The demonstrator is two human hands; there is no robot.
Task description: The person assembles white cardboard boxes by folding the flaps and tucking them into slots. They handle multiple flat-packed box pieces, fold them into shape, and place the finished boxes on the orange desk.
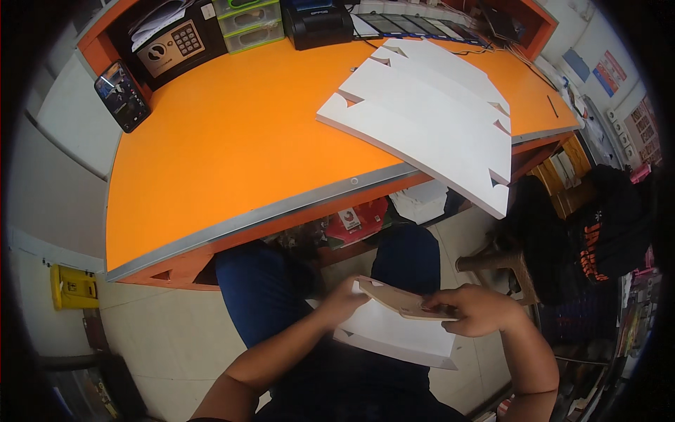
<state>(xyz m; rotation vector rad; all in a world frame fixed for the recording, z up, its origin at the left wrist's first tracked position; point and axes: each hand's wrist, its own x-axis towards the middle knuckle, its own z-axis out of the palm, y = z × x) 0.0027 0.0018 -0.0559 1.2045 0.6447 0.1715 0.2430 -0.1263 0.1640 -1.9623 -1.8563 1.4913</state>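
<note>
Over my lap, a white cardboard blank (394,332) lies tilted, with a brown cardboard panel (394,299) standing along its far side. Whether the two are one folded piece, I cannot tell. My left hand (342,304) grips the left end of the cardboard, its fingertips partly hidden behind it. At the right end of the brown panel, my right hand (479,310) pinches it between thumb and curled fingers. On the orange desk (232,148) ahead, a stack of white notched cardboard blanks (422,112) lies slanted, its near corner jutting past the desk edge.
A smartphone (122,97) leans at the desk's left end, beside a safe with a keypad (169,50). Clear drawers (252,28) and a black printer (316,24) stand at the back. On the right are a brown stool (492,264) and dark cloth (612,225); a yellow box (74,287) hangs left.
</note>
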